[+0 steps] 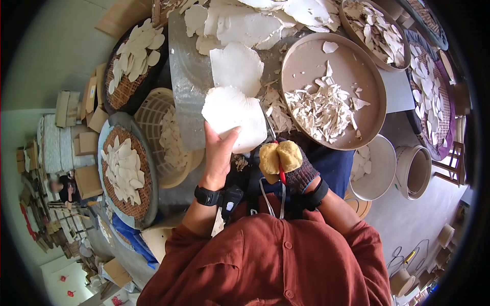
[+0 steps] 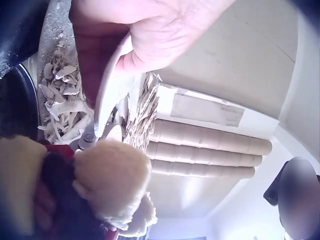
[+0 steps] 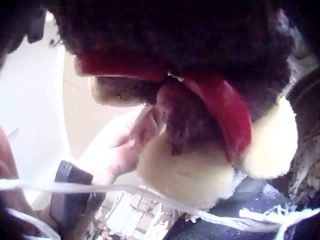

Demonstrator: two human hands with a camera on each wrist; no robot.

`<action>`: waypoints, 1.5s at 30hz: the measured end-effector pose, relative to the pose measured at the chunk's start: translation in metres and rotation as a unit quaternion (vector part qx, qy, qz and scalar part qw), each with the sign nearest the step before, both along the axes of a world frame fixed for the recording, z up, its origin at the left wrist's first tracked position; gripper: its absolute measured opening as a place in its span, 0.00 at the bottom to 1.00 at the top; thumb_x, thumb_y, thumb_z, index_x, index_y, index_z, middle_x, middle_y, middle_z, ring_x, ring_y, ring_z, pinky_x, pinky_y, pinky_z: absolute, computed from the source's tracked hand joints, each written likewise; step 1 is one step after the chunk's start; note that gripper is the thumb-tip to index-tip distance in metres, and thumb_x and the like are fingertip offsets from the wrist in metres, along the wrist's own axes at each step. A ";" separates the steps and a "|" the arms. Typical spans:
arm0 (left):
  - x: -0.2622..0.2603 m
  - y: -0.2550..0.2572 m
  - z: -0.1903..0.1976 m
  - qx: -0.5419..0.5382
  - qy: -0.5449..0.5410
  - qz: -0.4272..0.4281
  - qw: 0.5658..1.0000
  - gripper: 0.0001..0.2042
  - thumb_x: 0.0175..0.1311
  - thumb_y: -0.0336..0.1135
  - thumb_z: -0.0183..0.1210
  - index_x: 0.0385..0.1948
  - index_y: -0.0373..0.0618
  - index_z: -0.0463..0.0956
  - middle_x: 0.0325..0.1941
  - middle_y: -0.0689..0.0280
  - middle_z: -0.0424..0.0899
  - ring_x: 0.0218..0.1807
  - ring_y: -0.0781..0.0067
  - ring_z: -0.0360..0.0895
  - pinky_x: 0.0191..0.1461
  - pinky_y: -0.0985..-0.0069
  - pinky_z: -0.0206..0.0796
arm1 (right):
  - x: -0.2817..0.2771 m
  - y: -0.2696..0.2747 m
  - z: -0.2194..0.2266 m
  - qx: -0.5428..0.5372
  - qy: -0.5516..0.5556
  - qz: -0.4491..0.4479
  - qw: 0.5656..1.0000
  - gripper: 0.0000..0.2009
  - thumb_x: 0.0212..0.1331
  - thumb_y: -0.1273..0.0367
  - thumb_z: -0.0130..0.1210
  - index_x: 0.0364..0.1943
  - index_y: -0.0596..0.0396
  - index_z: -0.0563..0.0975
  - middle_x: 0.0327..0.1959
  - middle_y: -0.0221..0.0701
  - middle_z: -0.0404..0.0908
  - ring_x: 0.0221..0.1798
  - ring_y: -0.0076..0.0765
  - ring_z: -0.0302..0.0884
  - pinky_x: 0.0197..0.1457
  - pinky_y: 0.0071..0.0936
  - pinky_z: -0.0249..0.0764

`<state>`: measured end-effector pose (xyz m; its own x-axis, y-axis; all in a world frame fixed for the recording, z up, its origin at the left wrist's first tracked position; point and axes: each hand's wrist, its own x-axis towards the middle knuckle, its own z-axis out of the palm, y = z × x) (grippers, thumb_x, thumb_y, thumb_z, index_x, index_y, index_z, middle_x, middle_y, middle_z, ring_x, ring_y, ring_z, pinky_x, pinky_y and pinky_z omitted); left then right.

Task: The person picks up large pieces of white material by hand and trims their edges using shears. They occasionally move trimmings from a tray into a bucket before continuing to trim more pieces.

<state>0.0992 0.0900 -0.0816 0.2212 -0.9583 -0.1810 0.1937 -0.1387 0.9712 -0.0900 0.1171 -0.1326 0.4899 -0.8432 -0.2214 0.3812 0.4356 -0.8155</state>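
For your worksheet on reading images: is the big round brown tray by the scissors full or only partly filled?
Partly filled. The round brown tray holds white scraps heaped on its near side; its far part shows bare brown bottom.

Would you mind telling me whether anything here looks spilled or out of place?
Yes: pale trimmings lie scattered on the grey table beside the round tray, outside its rim, rather than with the heap of scraps inside it.

White slice and red-handled scissors

The flat, pale slice [image 1: 232, 120] is held up over the lap; the scissors [image 1: 280, 171] meet its lower edge.
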 end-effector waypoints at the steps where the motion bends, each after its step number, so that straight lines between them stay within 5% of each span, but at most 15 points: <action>1: 0.000 0.000 0.001 0.002 -0.004 0.000 1.000 0.28 0.54 0.21 0.56 0.58 0.40 0.55 0.56 0.59 0.67 0.57 0.70 0.67 0.60 0.72 0.62 | -0.001 0.000 -0.004 -0.014 0.020 0.004 1.000 0.12 0.58 0.61 0.55 0.37 0.55 0.77 0.34 0.33 0.82 0.38 0.33 0.79 0.42 0.28 0.74; 3: 0.002 0.000 0.004 -0.005 -0.012 -0.006 1.000 0.28 0.54 0.21 0.56 0.58 0.40 0.55 0.55 0.59 0.67 0.57 0.71 0.67 0.60 0.72 0.62 | -0.003 0.002 -0.019 -0.042 0.062 0.014 0.997 0.11 0.59 0.62 0.54 0.37 0.55 0.77 0.35 0.32 0.82 0.38 0.31 0.79 0.42 0.28 0.75; 9: 0.013 -0.001 0.022 0.017 -0.005 -0.080 0.997 0.30 0.53 0.21 0.57 0.60 0.40 0.55 0.56 0.61 0.67 0.57 0.70 0.67 0.60 0.72 0.62 | 0.000 -0.006 -0.001 0.132 -0.227 0.011 0.965 0.09 0.61 0.69 0.52 0.40 0.59 0.76 0.39 0.33 0.81 0.42 0.31 0.79 0.47 0.27 0.75; 13: 0.014 -0.004 0.022 -0.016 -0.018 -0.046 0.999 0.34 0.53 0.23 0.58 0.63 0.41 0.51 0.58 0.60 0.66 0.58 0.70 0.66 0.61 0.72 0.61 | -0.008 -0.005 -0.005 0.114 -0.247 0.071 0.960 0.13 0.60 0.67 0.54 0.45 0.61 0.74 0.43 0.36 0.79 0.47 0.30 0.78 0.52 0.27 0.74; 20: 0.026 -0.016 0.024 -0.034 -0.039 -0.090 0.995 0.35 0.53 0.22 0.57 0.65 0.41 0.51 0.61 0.59 0.64 0.61 0.69 0.65 0.62 0.72 0.61 | -0.018 -0.004 0.010 0.203 -0.267 0.116 0.935 0.13 0.60 0.68 0.55 0.46 0.62 0.73 0.46 0.37 0.78 0.48 0.33 0.77 0.53 0.28 0.73; 23: 0.029 -0.019 0.025 -0.016 -0.025 -0.095 0.995 0.35 0.53 0.21 0.56 0.65 0.41 0.51 0.62 0.59 0.64 0.61 0.69 0.64 0.62 0.72 0.61 | -0.016 0.000 0.003 0.108 -0.240 0.099 0.960 0.13 0.59 0.69 0.55 0.46 0.61 0.73 0.47 0.37 0.78 0.49 0.32 0.76 0.54 0.28 0.73; 29: 0.027 -0.017 0.027 -0.003 -0.013 -0.098 0.995 0.35 0.53 0.21 0.57 0.65 0.40 0.51 0.62 0.60 0.63 0.61 0.69 0.65 0.62 0.72 0.62 | -0.019 0.006 0.000 0.155 -0.187 0.088 0.966 0.13 0.59 0.70 0.56 0.47 0.59 0.73 0.46 0.35 0.78 0.50 0.30 0.76 0.55 0.28 0.72; 32: 0.033 -0.016 0.020 0.011 -0.002 -0.103 0.995 0.29 0.55 0.22 0.56 0.62 0.38 0.57 0.59 0.60 0.68 0.59 0.70 0.67 0.60 0.73 0.63 | -0.021 0.008 0.003 0.095 -0.129 0.093 0.983 0.13 0.59 0.71 0.55 0.47 0.59 0.73 0.46 0.34 0.78 0.50 0.30 0.76 0.56 0.29 0.72; 35: 0.051 -0.014 0.032 0.135 0.082 -0.155 0.975 0.20 0.59 0.25 0.56 0.54 0.35 0.66 0.54 0.58 0.73 0.58 0.73 0.68 0.58 0.76 0.65 | -0.023 0.009 0.003 0.132 -0.138 0.079 0.978 0.13 0.56 0.69 0.57 0.45 0.57 0.73 0.41 0.34 0.80 0.46 0.33 0.78 0.52 0.29 0.73; 36: 0.055 -0.013 0.034 0.133 0.079 -0.155 0.976 0.17 0.59 0.26 0.56 0.51 0.36 0.70 0.53 0.58 0.74 0.58 0.73 0.69 0.58 0.76 0.65 | -0.028 0.007 0.006 -0.026 -0.005 0.089 0.996 0.14 0.54 0.69 0.58 0.44 0.56 0.73 0.39 0.34 0.79 0.45 0.35 0.78 0.50 0.30 0.73; 38: 0.064 -0.011 0.036 0.128 0.073 -0.157 0.977 0.12 0.60 0.27 0.56 0.45 0.38 0.76 0.51 0.57 0.77 0.58 0.73 0.69 0.58 0.77 0.65 | -0.038 -0.005 0.029 -0.333 0.255 0.094 0.903 0.15 0.51 0.67 0.61 0.42 0.55 0.74 0.36 0.35 0.79 0.42 0.39 0.78 0.47 0.31 0.74; 42: 0.071 -0.022 0.041 -0.125 -0.164 -0.145 0.968 0.07 0.55 0.25 0.58 0.33 0.45 0.82 0.65 0.60 0.64 0.64 0.66 0.64 0.61 0.70 0.63 | -0.042 0.001 0.005 -0.048 0.067 0.125 0.989 0.13 0.49 0.68 0.61 0.40 0.55 0.76 0.36 0.36 0.79 0.41 0.40 0.78 0.47 0.31 0.73; 45: 0.068 -0.029 0.036 -0.220 -0.246 -0.099 0.939 0.05 0.53 0.25 0.59 0.27 0.47 0.83 0.69 0.59 0.56 0.67 0.59 0.60 0.64 0.66 0.61 | -0.031 0.005 0.009 0.149 -0.166 0.115 0.968 0.12 0.52 0.71 0.59 0.42 0.56 0.76 0.40 0.36 0.80 0.43 0.38 0.78 0.49 0.30 0.73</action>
<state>0.1672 0.0610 -0.0454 -0.0158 -0.9472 0.3202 -0.2809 0.3116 0.9078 -0.1209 0.1219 -0.1238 0.7427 -0.6266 -0.2362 0.4656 0.7368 -0.4903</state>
